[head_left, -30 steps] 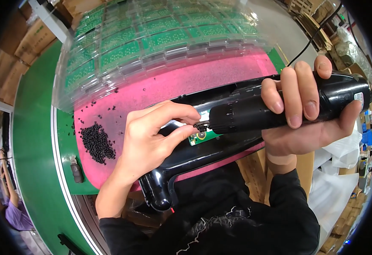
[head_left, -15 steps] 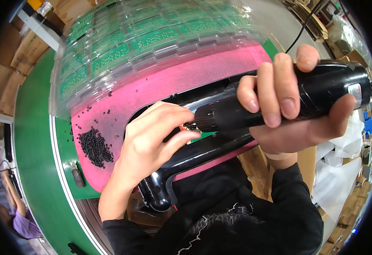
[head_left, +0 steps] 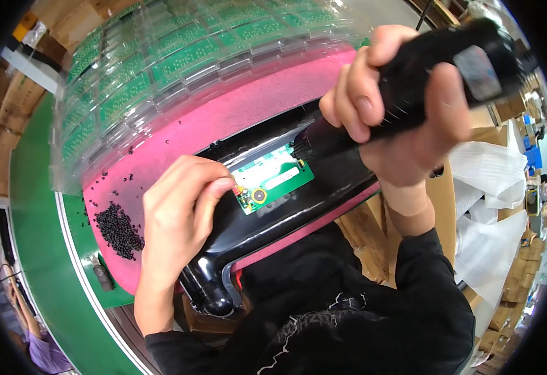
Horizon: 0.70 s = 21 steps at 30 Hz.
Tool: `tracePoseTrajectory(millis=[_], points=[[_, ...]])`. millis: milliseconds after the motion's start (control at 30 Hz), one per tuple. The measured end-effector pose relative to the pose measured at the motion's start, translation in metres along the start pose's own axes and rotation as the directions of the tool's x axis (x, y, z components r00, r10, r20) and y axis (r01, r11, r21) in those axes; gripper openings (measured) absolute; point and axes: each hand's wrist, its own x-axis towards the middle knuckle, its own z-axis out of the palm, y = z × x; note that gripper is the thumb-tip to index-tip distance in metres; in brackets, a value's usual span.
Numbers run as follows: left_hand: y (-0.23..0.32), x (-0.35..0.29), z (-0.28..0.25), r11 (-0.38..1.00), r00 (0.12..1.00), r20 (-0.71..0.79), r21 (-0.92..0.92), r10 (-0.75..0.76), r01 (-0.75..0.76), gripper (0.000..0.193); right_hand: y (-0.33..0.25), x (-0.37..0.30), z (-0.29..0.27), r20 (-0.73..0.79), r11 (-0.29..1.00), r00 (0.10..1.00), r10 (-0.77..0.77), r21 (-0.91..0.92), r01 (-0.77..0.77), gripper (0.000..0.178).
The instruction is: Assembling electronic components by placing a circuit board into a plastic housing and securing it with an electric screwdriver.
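My right hand (head_left: 405, 119) is wrapped around a black electric screwdriver (head_left: 430, 75), slightly blurred. Its tip reaches down to the right end of a green circuit board (head_left: 280, 181). That board lies inside a long, glossy black plastic housing (head_left: 267, 219) with a bent, tube-like end at the near left. At the board's left end is my left hand (head_left: 183, 209), thumb and forefinger pinched together by the corner with the small components. Whatever is between those fingertips is too small or hidden to make out.
A pink mat (head_left: 211, 119) lies under the housing. Small black screws (head_left: 118, 230) are heaped at its left. Clear plastic trays of green boards (head_left: 192, 56) stand behind. A small dark tool (head_left: 103, 275) rests on the green table (head_left: 39, 250). White foam sheets (head_left: 489, 169) are at right.
The screwdriver and my right hand have moved up and tilted, the tip now at the board's right end. My left hand has drawn away from the tip, leftward, uncovering the board.
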Motion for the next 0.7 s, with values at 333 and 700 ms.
tracePoseTrajectory(millis=[333, 700], points=[[-0.012, -0.007, 0.007, 0.998, 0.966, 0.257, -0.063, 0.006, 0.011, 0.014, 0.016, 0.001, -0.002, -0.069, 0.973, 0.991, 0.116, -0.194, -0.127, 0.041], [-0.01, -0.005, 0.007, 0.989, 0.913, 0.388, -0.03, -0.125, 0.148, 0.008, 0.021, 0.011, -0.006, 0.176, 0.965, 0.97, 0.167, -0.232, -0.124, 0.042]])
